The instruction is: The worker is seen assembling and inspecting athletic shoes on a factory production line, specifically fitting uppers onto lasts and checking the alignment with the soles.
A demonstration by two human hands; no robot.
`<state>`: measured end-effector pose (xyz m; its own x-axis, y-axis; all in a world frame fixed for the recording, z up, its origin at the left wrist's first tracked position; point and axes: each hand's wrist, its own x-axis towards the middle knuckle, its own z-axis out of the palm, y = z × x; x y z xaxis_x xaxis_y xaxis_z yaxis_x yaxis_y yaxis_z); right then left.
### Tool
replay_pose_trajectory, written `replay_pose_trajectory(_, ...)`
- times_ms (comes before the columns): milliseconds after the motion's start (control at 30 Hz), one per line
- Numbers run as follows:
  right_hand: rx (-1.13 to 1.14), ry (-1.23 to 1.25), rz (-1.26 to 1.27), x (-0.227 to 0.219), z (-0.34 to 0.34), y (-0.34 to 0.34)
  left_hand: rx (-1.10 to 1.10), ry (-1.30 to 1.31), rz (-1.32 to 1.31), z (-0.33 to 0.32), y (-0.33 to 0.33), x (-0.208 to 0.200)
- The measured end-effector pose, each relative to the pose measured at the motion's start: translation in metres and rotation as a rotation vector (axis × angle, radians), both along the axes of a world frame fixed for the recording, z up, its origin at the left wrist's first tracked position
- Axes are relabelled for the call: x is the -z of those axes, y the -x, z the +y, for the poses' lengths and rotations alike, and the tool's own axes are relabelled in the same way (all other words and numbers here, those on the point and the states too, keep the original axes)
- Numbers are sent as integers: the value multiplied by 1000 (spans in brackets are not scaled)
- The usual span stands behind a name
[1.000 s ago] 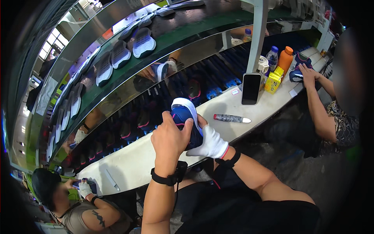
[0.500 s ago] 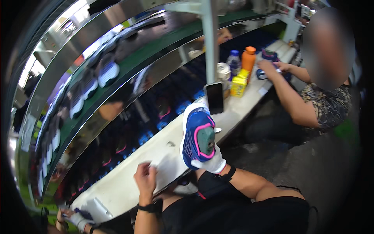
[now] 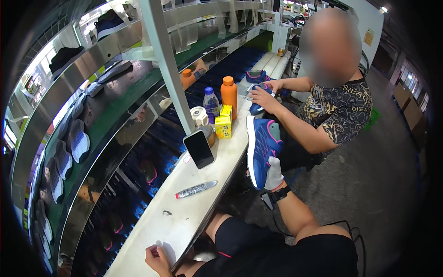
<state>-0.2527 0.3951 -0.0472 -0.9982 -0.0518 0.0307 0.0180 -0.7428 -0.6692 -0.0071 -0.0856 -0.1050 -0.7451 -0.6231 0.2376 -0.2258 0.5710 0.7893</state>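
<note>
A navy-blue sneaker (image 3: 265,145) with a white sole and pink trim is raised past the bench's right edge, toe toward me, a grey-green filling in its opening. My right hand (image 3: 275,174), in a white glove, is shut on its lower end; most of the fingers are hidden behind the shoe. Bare and loosely curled, my left hand (image 3: 158,261) rests at the bench's near edge with nothing visible in it. Farther up the white bench (image 3: 152,221) lies a utility knife (image 3: 196,189) with a silvery wrapped handle.
A phone (image 3: 199,149) leans by a metal post (image 3: 168,69). Behind it stand a lidded jar (image 3: 203,124), yellow drink cartons (image 3: 224,123), a purple bottle (image 3: 211,105) and an orange bottle (image 3: 229,97). Beside the bench, a co-worker (image 3: 339,104) handles another sneaker. Conveyors carry soles (image 3: 79,141) and shoes.
The view has swung right. My right hand has carried the sneaker toward the co-worker and turned it, so its side now shows. My left hand is lower, at the bench edge.
</note>
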Motion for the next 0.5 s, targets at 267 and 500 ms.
replay_pose_trajectory(267, -189, 72, 68, 26, 17, 13, 14, 105, -53, -9, -3, 12)
replay_pose_trajectory(500, -247, 98, 127, 11, 23, 17, 41, 161, -131, 13, -13, -21)
